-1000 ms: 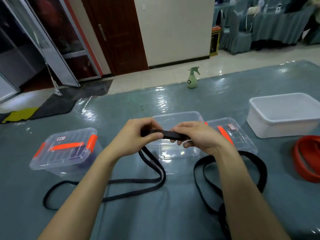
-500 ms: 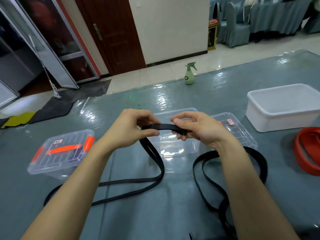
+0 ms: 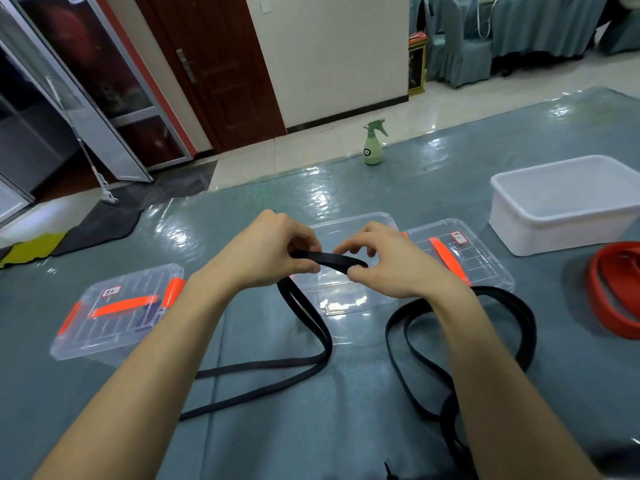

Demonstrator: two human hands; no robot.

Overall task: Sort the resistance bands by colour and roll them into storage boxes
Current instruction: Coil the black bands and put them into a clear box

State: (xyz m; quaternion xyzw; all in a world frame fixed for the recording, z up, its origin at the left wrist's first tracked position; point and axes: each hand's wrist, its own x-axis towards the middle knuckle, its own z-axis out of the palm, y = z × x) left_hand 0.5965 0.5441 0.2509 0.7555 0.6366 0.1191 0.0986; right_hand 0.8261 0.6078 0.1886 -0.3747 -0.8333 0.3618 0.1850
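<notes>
A long black resistance band (image 3: 313, 344) trails over the table towards the lower left. Its folded end is lifted above an open clear box (image 3: 349, 296). My left hand (image 3: 270, 252) pinches that end from the left, and my right hand (image 3: 384, 263) pinches it from the right, fingers partly raised. A second black band (image 3: 519, 313) lies looped beneath my right forearm. Red bands (image 3: 613, 292) sit coiled at the right edge.
A lidded clear box with orange clips (image 3: 117, 313) stands at the left. A clear lid with an orange handle (image 3: 460, 258) lies right of the open box. A white tub (image 3: 564, 202) is at the back right, a green spray bottle (image 3: 373, 143) at the far edge.
The band's end has stayed between both hands above the open box. My right fingers have loosened and spread a little. The camera has tilted slightly.
</notes>
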